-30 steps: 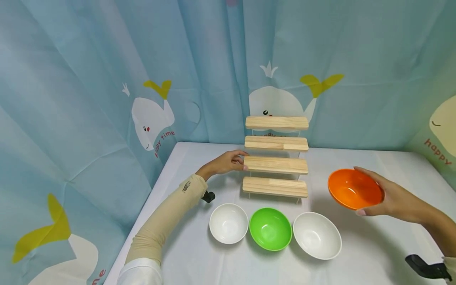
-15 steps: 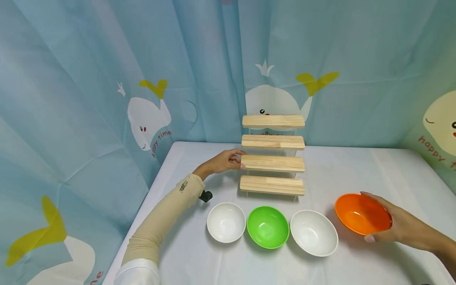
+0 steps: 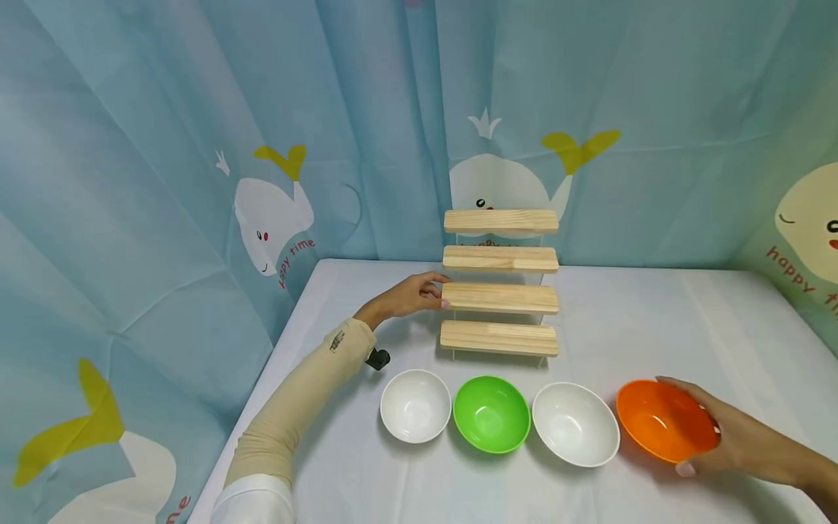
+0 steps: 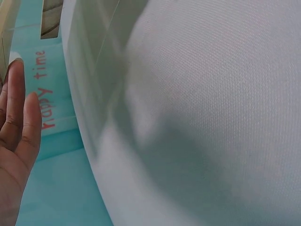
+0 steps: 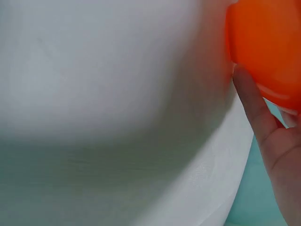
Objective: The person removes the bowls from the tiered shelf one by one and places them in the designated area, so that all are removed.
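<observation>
In the head view, my left hand (image 3: 409, 295) holds the left end of the second-lowest plank of a four-tier wooden display stand (image 3: 500, 298), thumb at the front and fingers behind. My right hand (image 3: 729, 440) grips an orange bowl (image 3: 664, 421) by its right side, the thumb on the near rim. This bowl sits at the right end of a row, close beside a white bowl (image 3: 575, 424); whether its base touches the table I cannot tell. Left of that come a green bowl (image 3: 491, 415) and another white bowl (image 3: 415, 406). The right wrist view shows fingers (image 5: 254, 101) against the orange bowl's outside.
A white cloth covers the table (image 3: 655, 320). The stand is behind the row of bowls, near the back edge. Blue curtains (image 3: 393, 145) with whale prints hang behind and to the left.
My right hand has brought the orange bowl down and toward me, to the end of the row beside the right white bowl. The left hand keeps its hold on the stand.
</observation>
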Demonstrator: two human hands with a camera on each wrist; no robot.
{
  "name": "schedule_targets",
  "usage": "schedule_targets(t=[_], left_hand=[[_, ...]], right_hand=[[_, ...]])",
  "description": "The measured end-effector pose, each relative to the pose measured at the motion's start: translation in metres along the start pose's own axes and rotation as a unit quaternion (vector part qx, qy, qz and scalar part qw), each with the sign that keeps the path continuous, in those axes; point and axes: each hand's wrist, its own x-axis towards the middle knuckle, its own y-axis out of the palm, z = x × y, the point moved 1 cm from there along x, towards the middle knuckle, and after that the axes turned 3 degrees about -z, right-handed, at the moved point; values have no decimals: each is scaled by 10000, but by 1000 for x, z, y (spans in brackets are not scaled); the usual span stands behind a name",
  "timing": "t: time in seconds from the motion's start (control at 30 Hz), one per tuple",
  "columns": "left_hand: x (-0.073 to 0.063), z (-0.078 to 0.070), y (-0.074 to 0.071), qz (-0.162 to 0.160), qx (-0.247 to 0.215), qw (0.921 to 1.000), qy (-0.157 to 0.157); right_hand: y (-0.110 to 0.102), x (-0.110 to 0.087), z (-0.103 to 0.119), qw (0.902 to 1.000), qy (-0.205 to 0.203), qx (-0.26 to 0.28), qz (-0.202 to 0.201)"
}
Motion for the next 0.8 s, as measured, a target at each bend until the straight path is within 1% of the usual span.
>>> schedule_targets(t=[0.2, 0.4, 0.47, 0.67, 0.8], left_hand=[[1, 1, 1, -21, 40, 10000, 25], [2, 2, 1, -28, 97, 9999, 33], [2, 3, 2, -18, 82, 9999, 60], [4, 5, 1, -1, -60, 10000, 80], [3, 5, 1, -14, 5, 10000, 65]], right_hand=[[2, -8, -5, 9989, -69, 414, 194], [1, -11, -9, 9960, -33, 770, 445], [1, -12, -11, 9952, -84, 842, 490], [1, -14, -8, 9930, -283, 1020, 524], [-1, -14, -4, 9942, -439, 895, 415]])
